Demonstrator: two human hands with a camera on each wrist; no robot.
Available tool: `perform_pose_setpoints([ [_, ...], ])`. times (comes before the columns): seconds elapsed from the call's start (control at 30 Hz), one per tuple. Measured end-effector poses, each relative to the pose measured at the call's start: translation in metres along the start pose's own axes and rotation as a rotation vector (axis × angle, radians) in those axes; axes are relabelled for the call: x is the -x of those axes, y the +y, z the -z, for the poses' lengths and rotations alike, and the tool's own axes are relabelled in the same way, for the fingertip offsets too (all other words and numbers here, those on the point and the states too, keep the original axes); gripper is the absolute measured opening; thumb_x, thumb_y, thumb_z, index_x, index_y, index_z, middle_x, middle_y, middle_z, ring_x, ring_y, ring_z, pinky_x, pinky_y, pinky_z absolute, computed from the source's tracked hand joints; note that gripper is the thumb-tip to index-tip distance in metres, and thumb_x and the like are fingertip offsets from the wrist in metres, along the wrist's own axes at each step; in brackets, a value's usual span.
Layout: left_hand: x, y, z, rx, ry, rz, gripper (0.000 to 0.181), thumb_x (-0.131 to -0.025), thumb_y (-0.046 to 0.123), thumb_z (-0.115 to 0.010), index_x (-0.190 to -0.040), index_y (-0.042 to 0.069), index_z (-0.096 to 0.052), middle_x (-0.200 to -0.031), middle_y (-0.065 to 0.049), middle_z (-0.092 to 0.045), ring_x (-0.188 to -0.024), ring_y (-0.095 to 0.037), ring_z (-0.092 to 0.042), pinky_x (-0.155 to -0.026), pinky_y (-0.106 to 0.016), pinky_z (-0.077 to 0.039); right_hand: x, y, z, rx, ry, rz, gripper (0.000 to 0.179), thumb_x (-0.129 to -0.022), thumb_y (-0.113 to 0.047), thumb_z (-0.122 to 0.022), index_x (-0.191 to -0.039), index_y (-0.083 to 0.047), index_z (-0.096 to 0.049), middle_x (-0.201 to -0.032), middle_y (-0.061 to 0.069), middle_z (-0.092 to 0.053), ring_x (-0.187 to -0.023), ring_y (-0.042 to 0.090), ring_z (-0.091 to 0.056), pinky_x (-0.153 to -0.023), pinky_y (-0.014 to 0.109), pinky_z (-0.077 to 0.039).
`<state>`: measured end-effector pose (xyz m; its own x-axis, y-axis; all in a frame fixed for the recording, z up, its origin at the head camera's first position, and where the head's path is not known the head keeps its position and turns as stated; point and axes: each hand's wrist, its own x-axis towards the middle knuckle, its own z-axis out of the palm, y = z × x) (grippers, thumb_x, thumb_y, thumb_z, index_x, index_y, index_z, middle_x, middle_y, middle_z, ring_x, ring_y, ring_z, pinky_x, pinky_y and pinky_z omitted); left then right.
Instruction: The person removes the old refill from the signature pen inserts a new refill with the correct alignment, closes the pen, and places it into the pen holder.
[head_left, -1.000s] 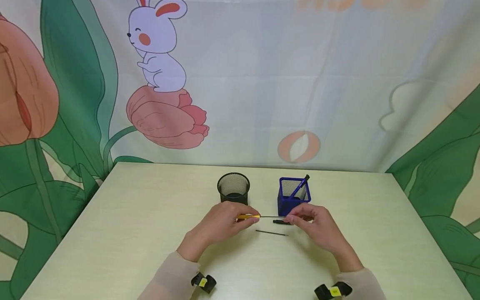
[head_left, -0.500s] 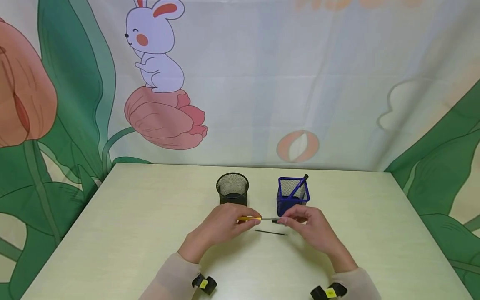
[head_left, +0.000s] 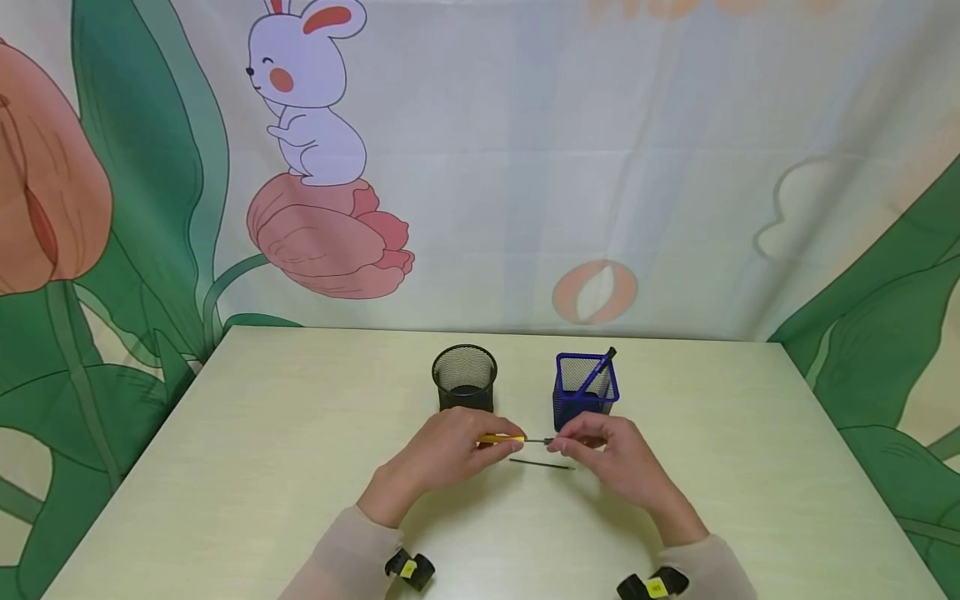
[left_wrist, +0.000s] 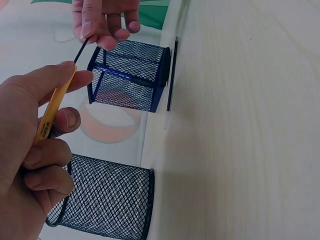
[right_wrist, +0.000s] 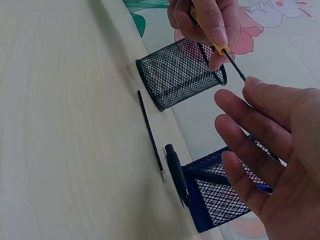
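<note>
In my left hand (head_left: 450, 442) I grip a yellow pen barrel (left_wrist: 55, 107), held level above the table. A thin dark pen refill (right_wrist: 235, 65) juts from the barrel's end, and my right hand (head_left: 618, 458) pinches its free end between thumb and index finger. The other right fingers are spread loosely. Below the hands, a second dark refill (right_wrist: 150, 130) lies on the table. Beside it lies a black pen part with a clip (right_wrist: 176, 172), close to the blue mesh holder; in the head view my right hand mostly hides it.
A round black mesh pen holder (head_left: 465, 375) stands behind my left hand. The square blue mesh holder (head_left: 585, 408) behind my right hand has a blue pen (head_left: 595, 375) leaning in it. A printed curtain (head_left: 480, 167) hangs behind the table (head_left: 262, 467).
My right hand has moved left toward the left hand. Less of the refill now shows outside the yellow barrel. The left hand has barely moved.
</note>
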<state>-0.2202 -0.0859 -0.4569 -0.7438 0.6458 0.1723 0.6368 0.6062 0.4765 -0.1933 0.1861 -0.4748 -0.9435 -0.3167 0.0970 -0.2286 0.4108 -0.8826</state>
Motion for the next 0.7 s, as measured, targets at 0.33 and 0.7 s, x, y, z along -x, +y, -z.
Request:
perform_pose_setpoints([
  [0.33, 0.0001, -0.0006, -0.0006, -0.003, -0.001, -0.013, 0.028, -0.105, 0.042, -0.06, -0.122, 0.028, -0.077, -0.112, 0.014, -0.077, -0.081, 0.001, -0.062, -0.07, -0.021, -0.049, 0.0, -0.0022, -0.0008, -0.02, 0.011, -0.024, 0.005, -0.098, -0.022, -0.073, -0.097, -0.019, -0.076, -0.099, 0.005, -0.079, -0.094, 0.038, -0.073, -0.075, 0.027, -0.056],
  [0.7, 0.0004, 0.0, -0.0004, -0.013, 0.002, -0.019, 0.028, -0.105, 0.042, -0.06, -0.122, 0.028, -0.077, -0.113, 0.013, -0.077, -0.082, 0.001, -0.062, -0.072, -0.022, -0.05, -0.0008, -0.0005, -0.0038, -0.014, 0.039, -0.011, 0.005, -0.098, -0.02, -0.073, -0.096, -0.018, -0.076, -0.096, -0.003, -0.08, -0.092, 0.037, -0.073, -0.073, 0.027, -0.056],
])
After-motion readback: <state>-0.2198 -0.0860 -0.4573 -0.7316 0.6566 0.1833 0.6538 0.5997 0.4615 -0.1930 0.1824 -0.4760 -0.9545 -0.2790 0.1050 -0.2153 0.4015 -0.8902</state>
